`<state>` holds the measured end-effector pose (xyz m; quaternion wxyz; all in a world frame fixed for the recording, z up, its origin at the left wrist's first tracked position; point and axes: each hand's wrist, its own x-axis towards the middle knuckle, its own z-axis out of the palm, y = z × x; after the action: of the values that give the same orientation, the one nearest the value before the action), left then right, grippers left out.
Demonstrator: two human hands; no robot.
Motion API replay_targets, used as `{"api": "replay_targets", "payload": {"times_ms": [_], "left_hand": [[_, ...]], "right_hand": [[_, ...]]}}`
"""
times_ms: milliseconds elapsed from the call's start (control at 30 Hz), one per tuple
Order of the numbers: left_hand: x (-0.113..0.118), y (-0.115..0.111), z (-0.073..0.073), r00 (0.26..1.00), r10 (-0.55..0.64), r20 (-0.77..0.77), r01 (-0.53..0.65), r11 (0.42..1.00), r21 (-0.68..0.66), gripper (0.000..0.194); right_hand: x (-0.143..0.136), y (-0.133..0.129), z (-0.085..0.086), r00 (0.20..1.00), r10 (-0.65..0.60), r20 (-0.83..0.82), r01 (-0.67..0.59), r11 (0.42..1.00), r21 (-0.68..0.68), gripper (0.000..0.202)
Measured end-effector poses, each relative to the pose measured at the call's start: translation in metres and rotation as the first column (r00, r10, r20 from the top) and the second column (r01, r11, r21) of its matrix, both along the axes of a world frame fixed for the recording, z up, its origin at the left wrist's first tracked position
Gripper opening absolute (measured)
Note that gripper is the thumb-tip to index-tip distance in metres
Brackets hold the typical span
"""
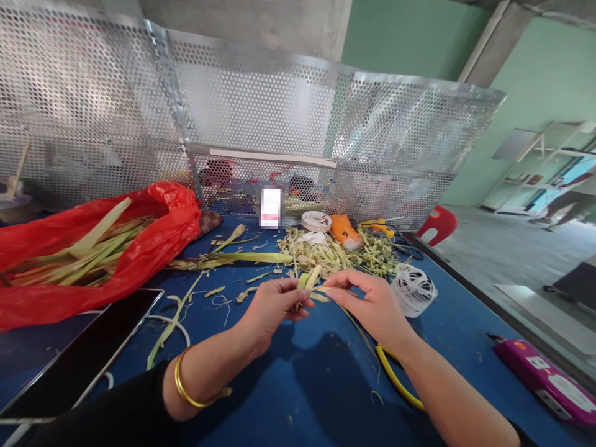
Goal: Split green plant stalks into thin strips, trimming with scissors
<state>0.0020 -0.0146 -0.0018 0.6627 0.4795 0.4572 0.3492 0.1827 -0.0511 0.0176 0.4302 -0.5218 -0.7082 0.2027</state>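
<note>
My left hand (282, 301) pinches a small folded bunch of pale green husk strips (311, 280) above the middle of the blue table. Opposite it, my right hand (365, 301) has thumb and forefinger closed on the end of a thin husk strip (321, 289) that runs out of the bunch. A longer thin strand trails down beneath the right hand. Just behind both hands lies a heap of husk scraps (298, 251). Close to my right wrist, a yellow curved handle (395, 380) rests partly hidden under the forearm.
At left, a red plastic bag (186, 208) holds long husk leaves, beside a dark tablet (88, 357). A white strap roll (413, 290), tape roll (316, 221), orange packet (345, 231) and purple power strip (542, 372) sit rightward. A perforated metal screen (261, 112) stands behind.
</note>
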Motion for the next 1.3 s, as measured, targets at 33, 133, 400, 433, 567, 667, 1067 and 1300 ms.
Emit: {"api": "replay_targets", "payload": {"times_ms": [33, 133, 400, 433, 567, 667, 1067, 1300], "left_hand": [[0.000, 0.000, 0.000, 1.000, -0.009, -0.004, 0.009, 1.000, 0.004, 0.020], [0.001, -0.001, 0.000, 1.000, -0.025, -0.006, 0.025, 0.999, 0.032, 0.021], [0.001, -0.003, -0.002, 0.998, -0.062, -0.017, 0.063, 0.997, 0.037, 0.019], [0.002, -0.003, -0.002, 0.998, -0.064, -0.019, 0.064, 0.997, 0.035, 0.019], [0.004, -0.004, -0.002, 0.998, -0.057, -0.030, 0.058, 0.997, 0.055, 0.017], [0.005, -0.005, -0.001, 0.999, -0.019, -0.032, 0.020, 0.999, 0.049, 0.016], [0.003, -0.009, -0.005, 0.982, 0.007, -0.187, 0.058, 0.940, 0.337, 0.018], [0.001, -0.015, -0.007, 0.937, 0.057, -0.344, 0.121, 0.872, 0.474, 0.021]], "right_hand": [[-0.001, 0.000, 0.000, 0.996, 0.034, -0.085, -0.038, 0.998, -0.049, 0.010], [-0.007, 0.000, -0.005, 0.961, 0.114, -0.253, -0.139, 0.987, -0.083, 0.019], [-0.011, -0.002, -0.006, 0.950, 0.175, -0.257, -0.157, 0.983, 0.092, 0.014], [-0.012, -0.002, -0.006, 0.947, 0.148, -0.286, -0.136, 0.989, 0.059, 0.016], [-0.014, -0.001, -0.009, 0.917, 0.013, -0.400, -0.087, 0.982, -0.169, 0.012], [-0.015, -0.001, -0.013, 0.938, -0.084, -0.335, 0.020, 0.981, -0.191, 0.011], [-0.019, -0.003, -0.017, 0.981, -0.184, -0.054, 0.183, 0.983, -0.035, 0.013], [-0.022, -0.003, -0.016, 0.973, -0.224, -0.063, 0.212, 0.964, -0.161, 0.009]]}}
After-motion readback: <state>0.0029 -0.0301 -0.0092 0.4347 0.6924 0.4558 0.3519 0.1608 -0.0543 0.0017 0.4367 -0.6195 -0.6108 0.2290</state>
